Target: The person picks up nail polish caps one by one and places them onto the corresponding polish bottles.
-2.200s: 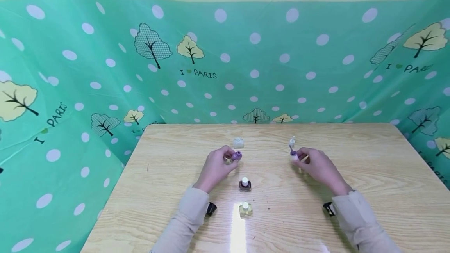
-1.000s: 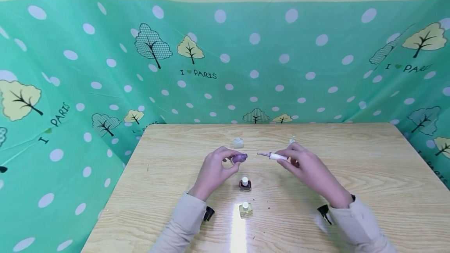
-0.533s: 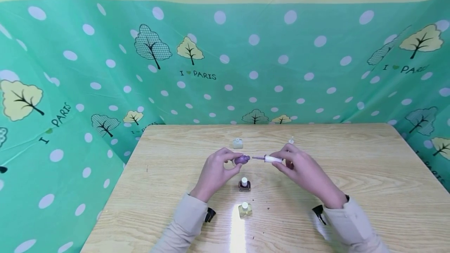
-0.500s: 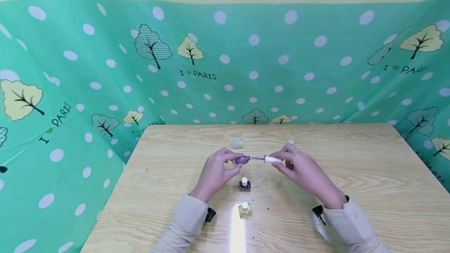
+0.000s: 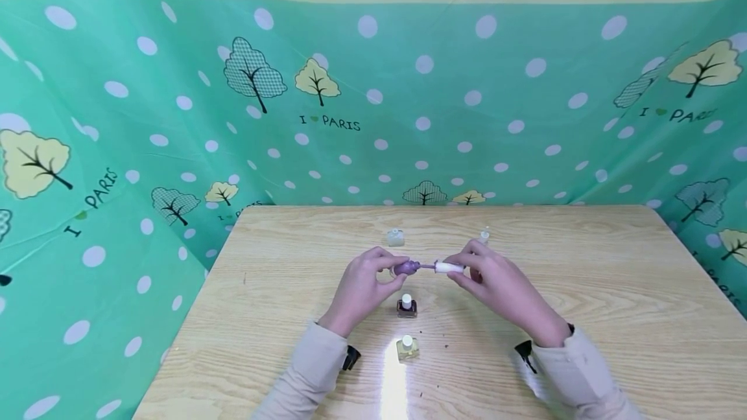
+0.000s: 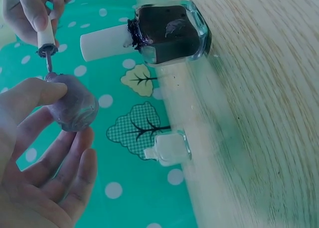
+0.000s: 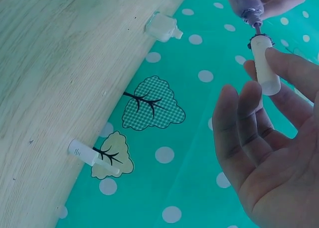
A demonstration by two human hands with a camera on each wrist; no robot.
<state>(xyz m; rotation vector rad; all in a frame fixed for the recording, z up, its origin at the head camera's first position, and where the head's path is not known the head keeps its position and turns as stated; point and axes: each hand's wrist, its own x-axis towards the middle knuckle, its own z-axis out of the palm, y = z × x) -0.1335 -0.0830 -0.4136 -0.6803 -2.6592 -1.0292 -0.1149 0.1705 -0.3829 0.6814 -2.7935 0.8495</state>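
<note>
My left hand (image 5: 363,287) holds a purple nail polish bottle (image 6: 75,102) between thumb and fingers, tilted on its side with its neck toward the right. My right hand (image 5: 496,284) pinches the white brush cap (image 7: 265,63) of that bottle. Its purple-coated brush stem reaches into the bottle's neck, and a short length still shows between cap and neck. Dried purple polish rings the cap's rim. Below the hands in the head view stands a dark, capped nail polish bottle (image 5: 406,307), upright on the table.
A yellowish capped nail polish bottle (image 5: 407,347) stands nearer on the wooden table (image 5: 280,342). Farther back are an uncapped clear bottle (image 5: 395,237) and, behind the right hand, a loose white brush cap (image 7: 83,152) standing with its brush up. A polka-dot cloth (image 5: 443,83) hangs behind.
The right hand has turned the brush cap sideways and moved it left, and the left hand has tipped the purple bottle toward it. The brush has gone from apart to inside the neck.
</note>
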